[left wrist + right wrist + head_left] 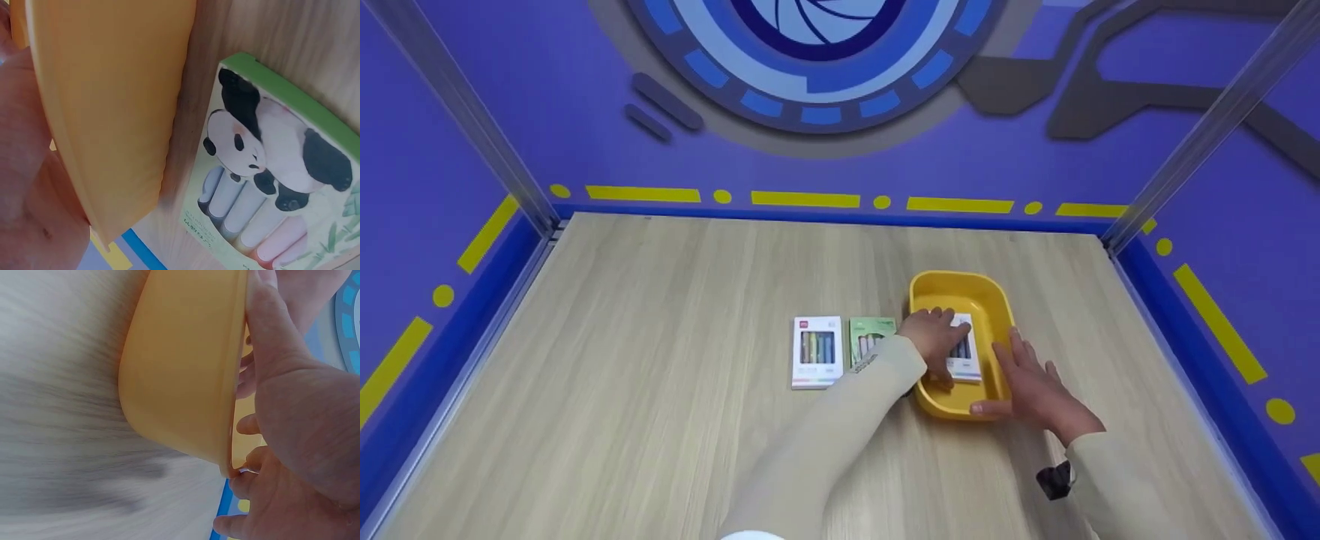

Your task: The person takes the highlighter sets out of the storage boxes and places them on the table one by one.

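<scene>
My left hand reaches over the near-left rim into a yellow plastic bin, fingers spread. Beneath its fingers, a white windowed pen box lies in the bin, its left side partly hidden by the hand. Along the bin's right rim rests my right hand, with the thumb over the rim near the front corner and the fingers fairly straight. In the right wrist view, fingertips of the right hand sit on both sides of the bin's rim.
Left of the bin, a green pen box with a panda picture lies partly behind my left sleeve. Beside it is another white windowed pen box. The wooden table is bordered by blue-purple panels.
</scene>
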Action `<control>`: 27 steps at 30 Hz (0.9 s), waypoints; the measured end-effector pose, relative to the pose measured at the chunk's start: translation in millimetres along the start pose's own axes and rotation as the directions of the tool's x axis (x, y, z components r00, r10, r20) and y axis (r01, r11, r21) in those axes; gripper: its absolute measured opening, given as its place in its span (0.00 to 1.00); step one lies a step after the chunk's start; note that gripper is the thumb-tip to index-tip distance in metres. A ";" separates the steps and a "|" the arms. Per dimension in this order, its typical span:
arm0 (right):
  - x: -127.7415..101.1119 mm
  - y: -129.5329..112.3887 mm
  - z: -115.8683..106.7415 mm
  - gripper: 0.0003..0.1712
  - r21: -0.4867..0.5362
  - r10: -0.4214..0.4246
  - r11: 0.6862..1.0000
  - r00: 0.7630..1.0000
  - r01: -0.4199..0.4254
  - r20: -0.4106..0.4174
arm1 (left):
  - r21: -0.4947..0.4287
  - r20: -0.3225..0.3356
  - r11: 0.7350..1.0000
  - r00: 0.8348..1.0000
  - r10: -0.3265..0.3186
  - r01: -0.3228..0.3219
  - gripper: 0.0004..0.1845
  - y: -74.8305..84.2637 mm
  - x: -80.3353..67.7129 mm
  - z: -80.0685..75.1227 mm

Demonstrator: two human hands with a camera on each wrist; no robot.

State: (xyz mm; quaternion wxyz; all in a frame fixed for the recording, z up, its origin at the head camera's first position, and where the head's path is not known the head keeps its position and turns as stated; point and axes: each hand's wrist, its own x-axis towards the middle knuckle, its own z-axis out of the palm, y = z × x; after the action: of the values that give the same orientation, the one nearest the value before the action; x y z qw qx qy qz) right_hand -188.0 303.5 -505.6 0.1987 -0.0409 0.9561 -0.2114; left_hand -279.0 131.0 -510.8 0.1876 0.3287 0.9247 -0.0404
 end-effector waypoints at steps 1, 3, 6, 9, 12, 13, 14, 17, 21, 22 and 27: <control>-0.2 0.0 -0.1 0.71 0.000 -0.001 1.000 1.000 0.001 0.000 | 0.007 0.000 1.000 1.000 -0.002 0.002 0.53 0.5 0.5 0.2; -0.7 0.1 -0.2 0.71 0.002 -0.001 1.000 1.000 0.001 0.001 | 0.020 -0.002 1.000 1.000 -0.002 0.002 0.53 1.5 1.6 0.6; -1.2 -0.1 -0.2 0.71 0.006 -0.002 1.000 1.000 0.002 0.002 | 0.030 -0.004 0.999 1.000 -0.010 0.010 0.54 2.6 2.6 1.4; -1.4 -0.6 -0.2 0.70 0.005 -0.002 1.000 1.000 0.002 0.002 | 0.051 -0.010 0.999 1.000 -0.015 0.015 0.54 3.3 3.1 1.6; -1.5 -0.7 -0.3 0.70 0.008 0.001 1.000 1.000 -0.001 0.002 | 0.081 -0.011 0.997 1.000 -0.015 0.016 0.54 3.6 3.2 1.5; -1.5 -0.6 -0.4 0.70 0.008 0.002 1.000 1.000 -0.002 0.002 | 0.088 -0.012 0.996 1.000 -0.016 0.017 0.54 3.7 3.2 1.3; -1.4 -0.5 -0.4 0.70 0.010 0.002 1.000 1.000 -0.002 0.001 | 0.097 -0.014 0.995 1.000 -0.016 0.017 0.54 3.8 3.2 1.1; -1.2 -0.7 -0.4 0.71 0.004 0.005 1.000 1.000 -0.005 0.003 | 0.112 -0.022 0.994 1.000 -0.014 0.017 0.54 4.0 3.8 1.3; -1.1 -1.1 -0.1 0.71 -0.013 0.010 1.000 1.000 -0.010 0.006 | 0.112 -0.026 0.994 1.000 -0.015 0.017 0.55 5.0 4.7 1.6; -1.2 -1.4 -0.1 0.71 -0.017 0.008 1.000 1.000 -0.008 0.005 | 0.111 -0.025 0.994 1.000 -0.016 0.019 0.55 5.4 4.5 1.3; -1.8 -1.7 -0.7 0.71 0.003 0.010 1.000 1.000 -0.010 0.001 | 0.107 -0.017 0.994 1.000 -0.025 0.027 0.55 5.6 4.6 -0.7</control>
State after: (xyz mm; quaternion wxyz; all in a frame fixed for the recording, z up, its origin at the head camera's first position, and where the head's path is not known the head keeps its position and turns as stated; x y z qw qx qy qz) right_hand -186.7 302.5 -503.6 0.2004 -0.0361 0.9558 -0.2119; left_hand -279.1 138.3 -511.6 0.1619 0.3265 0.9269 -0.0898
